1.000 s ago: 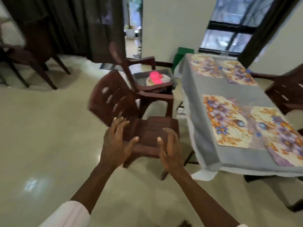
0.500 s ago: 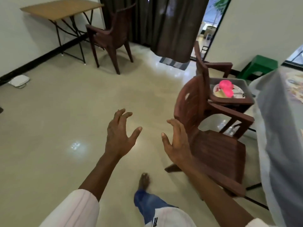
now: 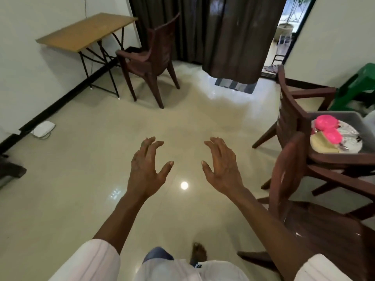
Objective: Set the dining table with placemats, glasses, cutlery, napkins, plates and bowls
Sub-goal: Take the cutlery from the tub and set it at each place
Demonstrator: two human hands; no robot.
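My left hand (image 3: 147, 169) and my right hand (image 3: 221, 167) are held out in front of me over the bare floor, fingers spread and holding nothing. At the right edge a grey tub (image 3: 363, 122) sits on a brown chair (image 3: 292, 116). Inside it lie a stack of plates (image 3: 353, 138), pink bowls (image 3: 326, 126) and a pale yellow item (image 3: 322, 144). The tub is well to the right of my right hand. The dining table with its placemats is out of view.
A second brown chair (image 3: 304, 220) stands close at my lower right. Another chair (image 3: 154, 59) and a wooden side table (image 3: 85, 31) are at the far left wall. Dark curtains (image 3: 223, 33) hang ahead, a green stool (image 3: 359, 86) at far right. My bare foot (image 3: 198, 252) is on the floor.
My view has swung left, away from the dining table, which has left the frame. Both hands stay empty and have moved off the near chair to over the open floor.
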